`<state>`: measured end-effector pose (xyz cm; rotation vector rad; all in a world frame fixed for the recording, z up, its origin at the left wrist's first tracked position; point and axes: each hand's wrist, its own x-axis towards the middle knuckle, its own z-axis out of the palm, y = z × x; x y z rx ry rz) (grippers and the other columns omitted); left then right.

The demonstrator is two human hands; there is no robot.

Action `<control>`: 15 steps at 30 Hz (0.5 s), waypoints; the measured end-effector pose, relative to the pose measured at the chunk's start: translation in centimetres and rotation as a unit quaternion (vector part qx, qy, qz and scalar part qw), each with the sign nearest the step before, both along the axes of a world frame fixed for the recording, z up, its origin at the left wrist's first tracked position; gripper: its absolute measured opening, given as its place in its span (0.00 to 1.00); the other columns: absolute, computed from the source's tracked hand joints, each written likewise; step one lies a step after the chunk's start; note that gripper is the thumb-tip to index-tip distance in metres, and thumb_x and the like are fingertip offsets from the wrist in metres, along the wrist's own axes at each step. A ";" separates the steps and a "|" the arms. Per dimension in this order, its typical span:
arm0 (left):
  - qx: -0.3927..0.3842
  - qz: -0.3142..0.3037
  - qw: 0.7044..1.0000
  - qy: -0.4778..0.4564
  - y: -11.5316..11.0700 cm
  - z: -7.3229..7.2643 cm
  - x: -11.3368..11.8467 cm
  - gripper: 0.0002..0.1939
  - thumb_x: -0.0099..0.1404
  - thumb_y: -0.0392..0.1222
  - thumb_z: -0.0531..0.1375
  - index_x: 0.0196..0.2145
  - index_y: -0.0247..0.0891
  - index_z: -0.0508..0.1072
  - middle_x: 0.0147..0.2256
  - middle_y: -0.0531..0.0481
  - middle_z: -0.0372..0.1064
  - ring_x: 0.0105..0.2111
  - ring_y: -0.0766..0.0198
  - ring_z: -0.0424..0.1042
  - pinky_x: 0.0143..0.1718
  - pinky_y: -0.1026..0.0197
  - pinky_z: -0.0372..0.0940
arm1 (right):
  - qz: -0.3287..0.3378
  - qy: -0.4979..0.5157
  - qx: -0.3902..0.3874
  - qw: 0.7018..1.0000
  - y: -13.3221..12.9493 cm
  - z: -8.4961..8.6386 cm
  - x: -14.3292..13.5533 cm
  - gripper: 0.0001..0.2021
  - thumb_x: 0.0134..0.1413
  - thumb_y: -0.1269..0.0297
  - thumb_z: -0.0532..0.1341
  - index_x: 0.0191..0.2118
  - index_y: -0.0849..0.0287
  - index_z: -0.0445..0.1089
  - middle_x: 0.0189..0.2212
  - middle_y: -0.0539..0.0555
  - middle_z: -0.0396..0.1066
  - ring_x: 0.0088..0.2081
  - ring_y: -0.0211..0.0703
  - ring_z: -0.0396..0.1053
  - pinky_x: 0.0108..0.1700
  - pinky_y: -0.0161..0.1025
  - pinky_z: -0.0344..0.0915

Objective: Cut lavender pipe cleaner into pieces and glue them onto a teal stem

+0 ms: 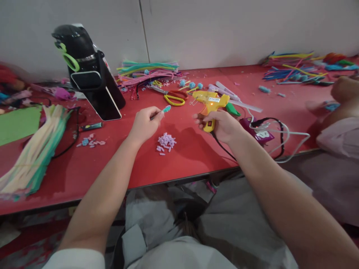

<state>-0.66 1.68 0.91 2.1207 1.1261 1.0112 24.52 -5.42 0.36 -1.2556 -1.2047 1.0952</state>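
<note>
My left hand (pixel 147 123) pinches a short stem whose fuzzy teal-and-lilac tip, apparently pipe cleaner (pixel 167 108), pokes out past the fingertips. The rest of the stem is mostly hidden by the fingers. In my right hand (pixel 224 127) is a yellow hot glue gun (pixel 211 100), its nozzle turned left towards the teal tip but apart from it. A small orange light glows on its body. On the red table between and below the hands lies a small heap of cut lilac pieces (pixel 166 141).
Scissors (pixel 175 98) lie behind the hands. A black bottle with a phone (pixel 97 95) stands at left, near a pipe cleaner bundle (pixel 36 149). A purple power strip (pixel 256 131) with cables sits right. At far right another person's arm (pixel 346 101) rests by the table.
</note>
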 end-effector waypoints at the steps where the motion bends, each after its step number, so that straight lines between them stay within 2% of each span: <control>1: 0.002 0.001 1.000 0.004 0.0 0.0 0.0 0.14 0.67 0.46 0.61 0.26 0.39 0.71 0.20 0.54 0.68 0.21 0.67 0.63 0.25 0.61 0.56 | -0.004 0.012 -0.011 1.000 0.1 0.0 -0.3 0.06 0.50 0.60 0.62 0.31 0.56 0.68 0.31 0.57 0.76 0.26 0.41 0.71 0.28 0.41 0.71; 3: 0.007 0.004 1.000 0.014 0.1 -0.1 -0.2 0.14 0.67 0.45 0.61 0.25 0.39 0.70 0.20 0.54 0.68 0.22 0.67 0.63 0.26 0.61 0.56 | -0.008 0.037 -0.048 0.998 0.6 0.1 -0.9 0.09 0.50 0.57 0.64 0.32 0.56 0.68 0.27 0.54 0.75 0.20 0.37 0.66 0.23 0.38 0.65; 6: 0.016 0.008 0.999 0.041 0.2 -0.2 -0.8 0.14 0.67 0.45 0.61 0.24 0.39 0.70 0.20 0.53 0.67 0.23 0.66 0.63 0.27 0.60 0.56 | -0.004 0.010 -0.058 0.998 1.5 -0.2 -1.6 0.14 0.47 0.53 0.70 0.30 0.56 0.69 0.21 0.50 0.71 0.17 0.35 0.62 0.19 0.36 0.58; 12: 0.016 0.011 0.996 0.083 1.0 0.1 -2.3 0.15 0.69 0.45 0.60 0.25 0.39 0.70 0.21 0.54 0.66 0.23 0.66 0.63 0.28 0.60 0.56 | 0.006 -0.047 -0.027 0.999 2.5 -2.5 -1.8 0.22 0.44 0.42 0.72 0.24 0.57 0.69 0.19 0.49 0.69 0.19 0.35 0.65 0.21 0.34 0.62; 15: 0.022 0.021 0.997 0.074 1.3 0.2 -2.3 0.15 0.69 0.45 0.59 0.26 0.39 0.69 0.20 0.54 0.65 0.23 0.67 0.62 0.27 0.61 0.55 | -0.001 -0.062 -0.032 0.998 2.2 -3.7 -1.3 0.20 0.47 0.44 0.72 0.33 0.57 0.74 0.23 0.50 0.72 0.23 0.38 0.69 0.24 0.35 0.65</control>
